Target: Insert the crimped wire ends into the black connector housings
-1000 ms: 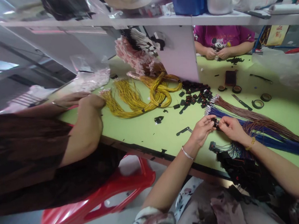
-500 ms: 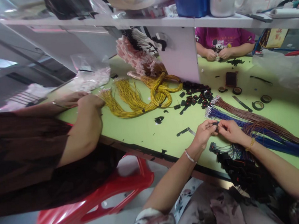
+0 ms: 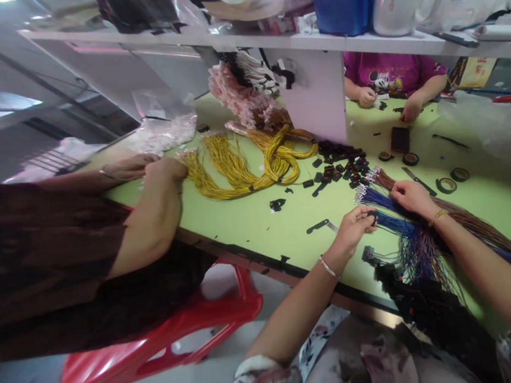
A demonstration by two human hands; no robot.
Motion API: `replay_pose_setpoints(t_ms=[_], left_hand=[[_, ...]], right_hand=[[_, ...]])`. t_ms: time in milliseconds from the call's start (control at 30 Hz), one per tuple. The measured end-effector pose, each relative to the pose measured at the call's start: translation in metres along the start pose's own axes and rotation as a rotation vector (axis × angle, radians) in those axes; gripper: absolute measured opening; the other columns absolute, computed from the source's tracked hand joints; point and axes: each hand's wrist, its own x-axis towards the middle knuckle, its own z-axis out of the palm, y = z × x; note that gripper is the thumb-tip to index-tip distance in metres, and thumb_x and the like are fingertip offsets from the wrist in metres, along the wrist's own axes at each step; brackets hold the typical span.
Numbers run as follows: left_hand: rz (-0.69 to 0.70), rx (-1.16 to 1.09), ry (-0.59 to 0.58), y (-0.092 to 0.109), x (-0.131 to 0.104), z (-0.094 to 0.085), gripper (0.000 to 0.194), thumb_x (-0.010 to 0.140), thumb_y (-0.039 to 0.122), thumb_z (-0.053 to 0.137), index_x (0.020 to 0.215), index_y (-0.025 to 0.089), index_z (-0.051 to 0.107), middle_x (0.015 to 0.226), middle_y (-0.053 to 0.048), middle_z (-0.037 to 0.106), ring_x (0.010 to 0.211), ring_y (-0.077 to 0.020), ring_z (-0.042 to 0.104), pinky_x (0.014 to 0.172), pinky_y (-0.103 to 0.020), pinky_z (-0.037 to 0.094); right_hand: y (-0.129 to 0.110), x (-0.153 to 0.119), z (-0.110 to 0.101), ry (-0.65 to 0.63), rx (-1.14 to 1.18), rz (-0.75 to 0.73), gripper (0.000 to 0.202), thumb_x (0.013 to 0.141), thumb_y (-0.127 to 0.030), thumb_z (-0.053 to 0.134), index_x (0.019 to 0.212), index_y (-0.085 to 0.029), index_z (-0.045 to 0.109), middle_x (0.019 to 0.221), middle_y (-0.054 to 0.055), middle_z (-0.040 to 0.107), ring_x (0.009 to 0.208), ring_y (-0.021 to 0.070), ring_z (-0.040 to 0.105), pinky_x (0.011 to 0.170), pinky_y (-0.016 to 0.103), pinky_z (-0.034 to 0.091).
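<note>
My left hand (image 3: 355,227) pinches a small black connector housing (image 3: 373,218) above the green table. My right hand (image 3: 414,199) lies over the bundles of blue wires (image 3: 379,200) and brown wires (image 3: 382,179), whose ends carry silvery metal terminals. Its fingers are bent together by the wires; whatever is between them is hidden. Below the hands, a heap of black connectors (image 3: 426,302) with wires attached hangs over the table's front edge. Loose black housings (image 3: 340,169) are scattered beyond my left hand.
A co-worker's arm (image 3: 150,215) reaches in at the left, near yellow wire bundles (image 3: 245,180). Another person's hand (image 3: 411,108) works across the table (image 3: 236,229). Tape rolls (image 3: 446,185), a folding blade (image 3: 319,226) and a red stool (image 3: 161,343) are around; a shelf (image 3: 242,45) runs overhead.
My right hand has left the connector and moved up and right onto the wire bundles. My left hand still holds the connector. Across the table, the other person's hands have come apart.
</note>
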Motion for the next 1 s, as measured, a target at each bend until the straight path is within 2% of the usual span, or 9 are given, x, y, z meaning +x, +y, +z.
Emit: replay_pose_setpoints(t_ms=[100,200,467,567,633,733,833,900,1000], left_hand=[[0.015,0.010,-0.019,-0.001,0.000,0.000,0.029,0.068,0.028,0.073,0.093,0.015,0.066,0.082,-0.005,0.062,0.073,-0.0119,0.058,0.066,-0.026,0.051],[0.032,0.015,-0.032,-0.003,0.001,0.000,0.028,0.070,0.027,0.070,0.095,0.015,0.065,0.082,-0.005,0.061,0.074,-0.0122,0.058,0.066,-0.026,0.051],[0.017,-0.017,-0.036,-0.005,0.000,0.002,0.028,0.069,0.026,0.072,0.094,0.015,0.065,0.082,-0.005,0.060,0.074,-0.0119,0.058,0.067,-0.027,0.050],[0.009,-0.024,-0.025,-0.006,0.000,0.001,0.029,0.068,0.026,0.072,0.094,0.015,0.065,0.082,-0.005,0.060,0.074,-0.0122,0.058,0.069,-0.027,0.051],[0.007,-0.032,-0.016,-0.007,0.001,0.000,0.029,0.068,0.026,0.072,0.094,0.015,0.065,0.081,-0.004,0.060,0.074,-0.0120,0.059,0.069,-0.027,0.050],[0.019,-0.039,0.012,-0.008,0.001,0.002,0.027,0.070,0.025,0.071,0.094,0.015,0.064,0.084,-0.005,0.061,0.074,-0.0114,0.059,0.069,-0.025,0.050],[0.058,-0.049,0.018,-0.005,0.004,0.007,0.025,0.070,0.022,0.071,0.094,0.016,0.066,0.106,-0.009,0.061,0.072,-0.0090,0.058,0.068,-0.024,0.051],[0.051,-0.092,-0.043,-0.001,0.009,0.013,0.026,0.070,0.021,0.071,0.095,0.016,0.067,0.114,-0.009,0.060,0.071,-0.0082,0.058,0.069,-0.025,0.051],[-0.032,-0.167,-0.123,0.003,0.019,0.019,0.030,0.069,0.018,0.072,0.098,0.014,0.066,0.098,-0.008,0.064,0.072,-0.0097,0.059,0.070,-0.026,0.051]], right_hand=[[-0.007,-0.001,-0.012,0.039,-0.167,-0.021,0.019,0.082,-0.028,0.049,0.074,-0.018,0.064,0.081,0.008,0.066,0.065,0.0168,0.053,0.055,0.027,0.027],[-0.014,0.005,-0.017,0.030,-0.173,0.002,0.018,0.082,-0.025,0.048,0.076,-0.017,0.063,0.074,0.009,0.065,0.061,0.0170,0.051,0.055,0.028,0.026],[-0.039,0.022,-0.001,-0.011,0.354,-0.155,0.009,0.075,-0.023,0.048,0.071,-0.018,0.054,0.063,-0.001,0.057,0.056,0.0116,0.046,0.054,0.023,0.032],[-0.045,0.026,0.003,-0.020,0.419,-0.187,0.007,0.071,-0.022,0.050,0.066,-0.018,0.053,0.059,-0.002,0.054,0.053,0.0101,0.043,0.051,0.023,0.031],[-0.045,0.027,0.005,-0.067,0.492,-0.142,0.009,0.071,-0.024,0.053,0.064,-0.018,0.053,0.055,-0.003,0.050,0.050,0.0092,0.039,0.049,0.023,0.029],[-0.041,0.026,0.004,-0.186,0.790,0.031,0.014,0.071,-0.031,0.056,0.067,-0.018,0.053,0.052,-0.005,0.045,0.045,0.0078,0.036,0.044,0.022,0.028],[-0.040,0.022,0.000,-0.252,1.033,0.126,0.020,0.067,-0.035,0.064,0.070,-0.018,0.053,0.052,-0.005,0.045,0.044,0.0074,0.038,0.043,0.021,0.030],[-0.040,0.019,-0.003,-0.268,1.055,0.077,0.024,0.066,-0.037,0.066,0.072,-0.018,0.054,0.054,-0.005,0.048,0.045,0.0074,0.039,0.044,0.021,0.032],[-0.041,0.016,-0.006,-0.216,0.896,-0.044,0.023,0.070,-0.039,0.062,0.074,-0.017,0.056,0.059,-0.003,0.052,0.049,0.0085,0.041,0.048,0.022,0.033]])
